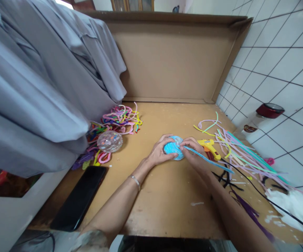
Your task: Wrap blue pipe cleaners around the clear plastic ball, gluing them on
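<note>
A round ball wrapped in coils of light blue pipe cleaner point(173, 150) rests near the middle of the table. My left hand point(158, 151) grips its left side, with fingers over the top and the thumb at the lower edge. Pinched at the ball's right side by my right hand point(193, 152) is a blue pipe cleaner point(214, 163), whose loose length trails off to the right. Part of the ball's upper surface looks whitish and uncovered by blue. Just beyond my right hand lies a yellow glue gun point(209, 147).
Loose pipe cleaners point(246, 154) spread along the right. A clear textured ball point(110, 141) sits by a colourful pipe cleaner heap point(122, 117) at left. A black phone point(80, 197), red-lidded jar point(269, 110), white wad point(293, 208), black cord point(269, 199), cardboard wall point(172, 63) and grey cloth point(49, 70) surround.
</note>
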The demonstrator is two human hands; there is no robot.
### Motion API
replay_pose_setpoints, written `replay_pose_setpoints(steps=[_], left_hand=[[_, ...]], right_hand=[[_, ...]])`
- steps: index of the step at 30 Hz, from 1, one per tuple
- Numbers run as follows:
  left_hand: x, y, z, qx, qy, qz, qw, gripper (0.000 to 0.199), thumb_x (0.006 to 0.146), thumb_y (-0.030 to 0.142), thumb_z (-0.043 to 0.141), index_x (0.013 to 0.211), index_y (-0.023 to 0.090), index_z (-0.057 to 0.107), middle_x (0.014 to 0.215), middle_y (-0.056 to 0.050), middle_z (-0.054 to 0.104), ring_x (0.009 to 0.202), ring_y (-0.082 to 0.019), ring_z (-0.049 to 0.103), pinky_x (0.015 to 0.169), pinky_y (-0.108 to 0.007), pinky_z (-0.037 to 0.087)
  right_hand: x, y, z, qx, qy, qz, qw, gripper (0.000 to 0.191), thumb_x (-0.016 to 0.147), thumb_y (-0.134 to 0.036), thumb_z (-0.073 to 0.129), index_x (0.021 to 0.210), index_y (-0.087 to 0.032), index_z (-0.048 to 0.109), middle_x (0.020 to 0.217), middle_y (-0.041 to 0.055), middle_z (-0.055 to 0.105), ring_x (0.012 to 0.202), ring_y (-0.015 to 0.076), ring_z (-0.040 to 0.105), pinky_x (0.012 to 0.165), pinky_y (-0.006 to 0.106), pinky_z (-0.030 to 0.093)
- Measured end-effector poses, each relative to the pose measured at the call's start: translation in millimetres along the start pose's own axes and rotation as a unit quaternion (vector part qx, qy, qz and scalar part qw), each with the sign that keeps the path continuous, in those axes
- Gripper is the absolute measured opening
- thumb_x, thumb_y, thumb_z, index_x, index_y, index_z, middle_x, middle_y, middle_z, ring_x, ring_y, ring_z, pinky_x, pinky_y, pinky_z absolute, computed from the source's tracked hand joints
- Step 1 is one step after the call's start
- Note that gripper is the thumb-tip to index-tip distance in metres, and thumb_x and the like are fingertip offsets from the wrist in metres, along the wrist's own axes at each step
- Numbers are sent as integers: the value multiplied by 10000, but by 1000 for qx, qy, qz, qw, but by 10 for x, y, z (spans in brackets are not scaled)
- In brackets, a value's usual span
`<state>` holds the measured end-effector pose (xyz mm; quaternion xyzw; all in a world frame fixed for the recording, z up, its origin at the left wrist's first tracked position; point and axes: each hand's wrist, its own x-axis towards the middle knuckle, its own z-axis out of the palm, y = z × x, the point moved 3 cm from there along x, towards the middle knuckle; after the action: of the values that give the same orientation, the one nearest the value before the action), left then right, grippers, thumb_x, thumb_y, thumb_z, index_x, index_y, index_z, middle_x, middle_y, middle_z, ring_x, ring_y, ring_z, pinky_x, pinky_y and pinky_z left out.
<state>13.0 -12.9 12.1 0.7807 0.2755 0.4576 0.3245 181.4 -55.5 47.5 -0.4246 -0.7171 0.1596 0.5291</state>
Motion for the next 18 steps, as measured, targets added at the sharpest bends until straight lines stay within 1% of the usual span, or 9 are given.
replay_pose_setpoints(steps=[3, 9, 12, 15, 18], left_hand=[[-4, 2, 2, -4, 2, 5, 1000, 506, 707, 487, 738, 1101, 208, 587, 1308, -136, 501, 1252, -297, 492, 1039, -475, 401], [-21, -38, 12, -11, 9, 11, 1000, 509, 708, 486, 742, 1108, 213, 582, 1328, -142, 487, 1266, -299, 485, 1039, -488, 405], [-26, -41, 16, -14, 9, 24, 1000, 500, 725, 486, 730, 1111, 207, 579, 1331, -148, 485, 1262, -297, 489, 1038, -493, 410], [-26, -44, 15, -8, 10, 22, 1000, 500, 728, 492, 726, 1110, 204, 580, 1327, -147, 492, 1263, -295, 489, 1040, -495, 413], [-30, -42, 10, -6, 10, 26, 1000, 499, 737, 500, 718, 1114, 205, 576, 1319, -144, 494, 1257, -285, 495, 1038, -488, 417]], right_hand=[[0, 4, 2, -10, -7, -4, 1000, 52, 836, -245, 596, 816, -231, 642, 837, 32, 622, 844, 180, 604, 771, 335, 494], [5, -3, 6, -21, -18, -6, 1000, 77, 840, -252, 596, 791, -228, 650, 834, 34, 622, 813, 173, 611, 736, 322, 504], [-2, 23, 23, -11, -10, -8, 1000, 84, 843, -253, 592, 785, -227, 647, 824, 31, 622, 801, 169, 608, 739, 322, 502], [-13, 45, 41, -7, 4, -12, 1000, 77, 842, -245, 593, 789, -226, 645, 826, 32, 617, 812, 171, 605, 743, 323, 497], [-19, 29, 52, -11, 2, -29, 1000, 56, 837, -233, 591, 806, -226, 637, 841, 34, 611, 834, 176, 600, 756, 330, 494]])
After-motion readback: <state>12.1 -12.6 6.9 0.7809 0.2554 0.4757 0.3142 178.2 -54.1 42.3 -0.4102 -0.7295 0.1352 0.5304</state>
